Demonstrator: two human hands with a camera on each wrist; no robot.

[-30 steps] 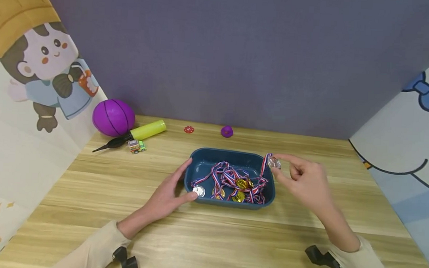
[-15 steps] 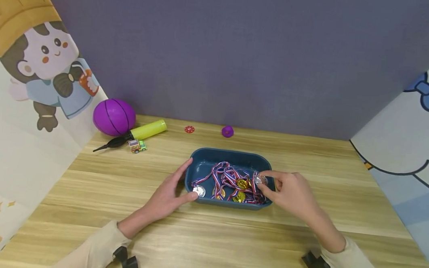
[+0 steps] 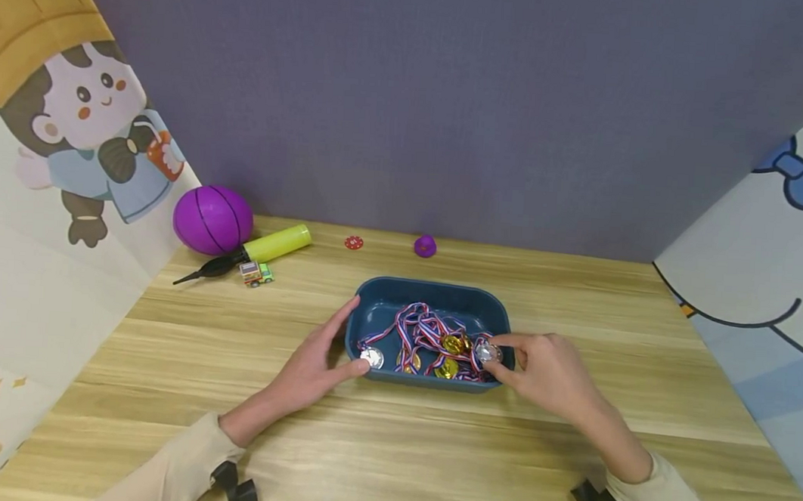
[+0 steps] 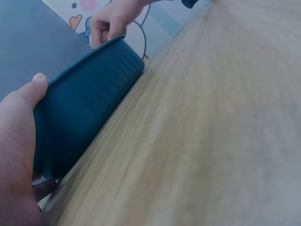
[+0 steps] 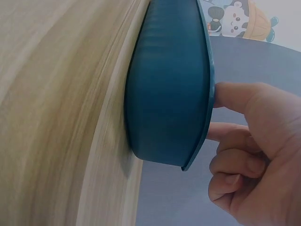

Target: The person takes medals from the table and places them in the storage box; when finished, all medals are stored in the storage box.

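A dark blue plastic tub (image 3: 434,286) stands on the wooden table, with several medals on striped red, white and blue ribbons (image 3: 415,312) heaped inside. My left hand (image 3: 310,367) holds the tub's left end, thumb at the near rim and fingers along the end. Close to that thumb lies a silver medal (image 3: 372,357). At the tub's right end, my right hand (image 3: 548,375) reaches over the rim and pinches another silver medal (image 3: 488,352) between thumb and index finger, low inside. Gold medals (image 3: 447,369) lie just left of it. In the right wrist view, the tub wall (image 5: 169,84) hides the pinched medal.
At the back left are a purple ball (image 3: 213,220), a yellow and black hand pump (image 3: 278,244) and a small toy truck (image 3: 256,274). A red chip (image 3: 353,242) and a small purple object (image 3: 425,246) lie near the grey back panel (image 3: 408,115).
My right hand has brought the silver medal from above the tub's right rim leftward and down into the tub, its ribbon now bunched beneath. The left hand and tub stay put.
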